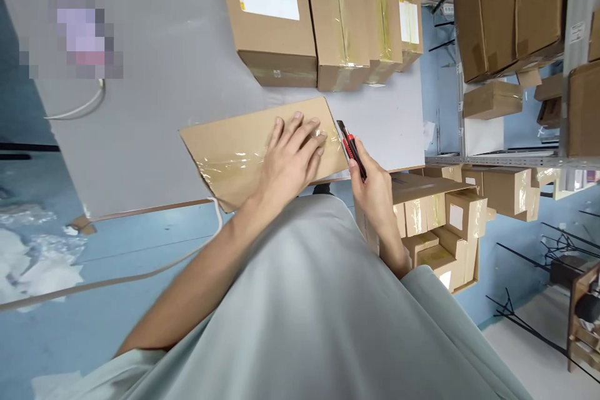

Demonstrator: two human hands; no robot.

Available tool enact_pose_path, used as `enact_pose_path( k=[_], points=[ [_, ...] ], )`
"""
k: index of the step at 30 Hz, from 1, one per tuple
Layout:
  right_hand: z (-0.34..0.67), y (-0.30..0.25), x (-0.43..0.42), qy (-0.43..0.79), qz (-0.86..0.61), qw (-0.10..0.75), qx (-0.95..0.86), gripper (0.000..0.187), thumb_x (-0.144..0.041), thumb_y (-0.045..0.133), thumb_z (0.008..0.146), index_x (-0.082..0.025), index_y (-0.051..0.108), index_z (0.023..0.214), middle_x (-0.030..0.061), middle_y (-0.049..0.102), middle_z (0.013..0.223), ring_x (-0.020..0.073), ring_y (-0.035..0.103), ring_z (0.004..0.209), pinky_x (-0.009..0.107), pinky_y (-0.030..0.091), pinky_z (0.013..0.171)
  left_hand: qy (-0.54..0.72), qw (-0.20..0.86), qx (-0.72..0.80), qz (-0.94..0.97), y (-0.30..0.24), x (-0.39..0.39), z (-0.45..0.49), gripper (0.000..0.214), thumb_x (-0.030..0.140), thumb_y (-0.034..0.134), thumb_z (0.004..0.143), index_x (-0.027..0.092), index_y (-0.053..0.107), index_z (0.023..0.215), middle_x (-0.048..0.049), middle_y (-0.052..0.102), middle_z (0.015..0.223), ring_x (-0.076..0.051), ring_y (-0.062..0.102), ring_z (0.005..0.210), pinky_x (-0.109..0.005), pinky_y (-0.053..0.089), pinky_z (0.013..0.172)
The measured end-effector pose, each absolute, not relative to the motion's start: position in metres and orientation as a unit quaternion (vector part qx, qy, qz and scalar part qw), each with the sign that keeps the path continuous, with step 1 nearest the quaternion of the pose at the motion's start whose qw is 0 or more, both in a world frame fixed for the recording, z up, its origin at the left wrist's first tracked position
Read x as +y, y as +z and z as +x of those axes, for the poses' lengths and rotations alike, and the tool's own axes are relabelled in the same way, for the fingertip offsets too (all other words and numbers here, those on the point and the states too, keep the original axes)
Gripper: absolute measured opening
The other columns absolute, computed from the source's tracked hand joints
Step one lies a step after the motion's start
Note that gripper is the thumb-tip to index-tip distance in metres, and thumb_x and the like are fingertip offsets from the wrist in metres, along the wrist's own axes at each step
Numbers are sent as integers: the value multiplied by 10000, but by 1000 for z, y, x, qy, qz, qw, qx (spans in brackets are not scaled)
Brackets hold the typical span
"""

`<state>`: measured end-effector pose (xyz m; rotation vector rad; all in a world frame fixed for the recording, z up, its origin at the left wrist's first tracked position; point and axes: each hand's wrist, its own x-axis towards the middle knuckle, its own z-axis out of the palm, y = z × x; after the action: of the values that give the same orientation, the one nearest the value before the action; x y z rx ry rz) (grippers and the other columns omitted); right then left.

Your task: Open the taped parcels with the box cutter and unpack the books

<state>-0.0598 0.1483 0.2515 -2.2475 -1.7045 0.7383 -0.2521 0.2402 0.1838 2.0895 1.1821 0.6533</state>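
Note:
A taped brown cardboard box (229, 153) lies at a slant near the front edge of the grey table (154, 75). My left hand (293, 156) rests flat on its top, fingers spread over the clear tape. Just right of the box, my right hand (372, 184) is closed around a red and black box cutter (351, 147). The cutter's tip points up and away from me, beside the box's right end. Whether the blade touches the cardboard I cannot tell.
Several cardboard boxes (340, 25) stand in a row along the table's back. A large open carton (435, 190) holding smaller boxes sits below right. Metal shelving (510, 159) with boxes rises at the right. A white cable (84, 106) lies at left; plastic wrap (42, 256) is on the floor.

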Motion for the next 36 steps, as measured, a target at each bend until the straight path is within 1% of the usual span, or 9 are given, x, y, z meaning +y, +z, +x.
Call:
enact_pose_path(
  k=[7, 13, 16, 18, 22, 25, 31, 33, 36],
  points=[
    [-63, 258, 163, 265, -756, 36, -597, 652, -312, 325, 1239, -249, 349, 1887, 144, 836, 1398, 314, 822, 1243, 435, 656, 1099, 252, 331, 455, 787, 185, 240, -252, 369, 495, 605, 1139, 398, 763, 1457, -47, 704, 1671, -368, 436, 1758, -680, 164, 1498],
    [-83, 281, 180, 261, -750, -125, -594, 755, -310, 428, 1239, -236, 131, 1929, 206, 797, 1383, 315, 848, 1142, 439, 661, 1064, 243, 304, 447, 806, 180, 237, -253, 375, 431, 566, 1170, 364, 745, 1492, -65, 676, 1710, -358, 423, 1767, -669, 175, 1496],
    [-94, 295, 192, 258, -743, -161, -596, 798, -296, 434, 1243, -212, 31, 1927, 236, 780, 1390, 310, 856, 1144, 449, 668, 1072, 224, 275, 442, 824, 177, 237, -253, 419, 395, 514, 1195, 318, 706, 1559, -99, 660, 1730, -358, 410, 1774, -689, 187, 1487],
    [-99, 305, 195, 258, -740, -168, -597, 811, -261, 467, 1233, -197, 49, 1924, 234, 796, 1353, 306, 858, 1143, 440, 676, 1061, 216, 263, 437, 833, 175, 237, -254, 425, 388, 501, 1205, 307, 692, 1576, -110, 651, 1739, -359, 412, 1773, -696, 203, 1482],
    [-100, 321, 183, 274, -738, -200, -584, 742, -146, 481, 1195, -144, 236, 1895, 244, 838, 1256, 307, 865, 1121, 388, 694, 981, 219, 243, 431, 841, 174, 238, -255, 406, 374, 484, 1219, 302, 698, 1556, -107, 651, 1740, -350, 419, 1771, -693, 232, 1477],
    [-98, 321, 172, 281, -740, -219, -570, 745, -135, 485, 1181, -143, 256, 1891, 261, 838, 1272, 309, 871, 1099, 370, 696, 932, 222, 244, 427, 842, 173, 239, -254, 396, 361, 500, 1213, 308, 709, 1545, -99, 652, 1740, -347, 417, 1772, -692, 218, 1481],
    [-91, 320, 147, 269, -757, -170, -570, 734, -263, 495, 1210, -229, 252, 1902, 195, 855, 1226, 306, 866, 1033, 380, 663, 924, 241, 253, 478, 806, 184, 232, -271, 418, 462, 557, 1192, 329, 716, 1556, -93, 640, 1749, -365, 418, 1769, -683, 221, 1488],
    [-80, 316, 135, 249, -786, -107, -555, 694, -348, 484, 1221, -247, 314, 1886, 167, 863, 1188, 322, 856, 985, 400, 648, 905, 259, 221, 549, 763, 185, 224, -291, 493, 540, 605, 1166, 340, 679, 1611, -106, 545, 1828, -400, 302, 1816, -715, 176, 1492],
    [-46, 277, 131, 202, -841, 60, -498, 661, -545, 494, 1202, -177, 529, 1751, 164, 865, 1112, 360, 830, 952, 420, 627, 865, 287, 175, 639, 692, 177, 212, -327, 729, 596, 637, 1132, 279, 503, 1775, -172, 288, 1954, -455, 65, 1856, -788, 74, 1479]
  ],
)
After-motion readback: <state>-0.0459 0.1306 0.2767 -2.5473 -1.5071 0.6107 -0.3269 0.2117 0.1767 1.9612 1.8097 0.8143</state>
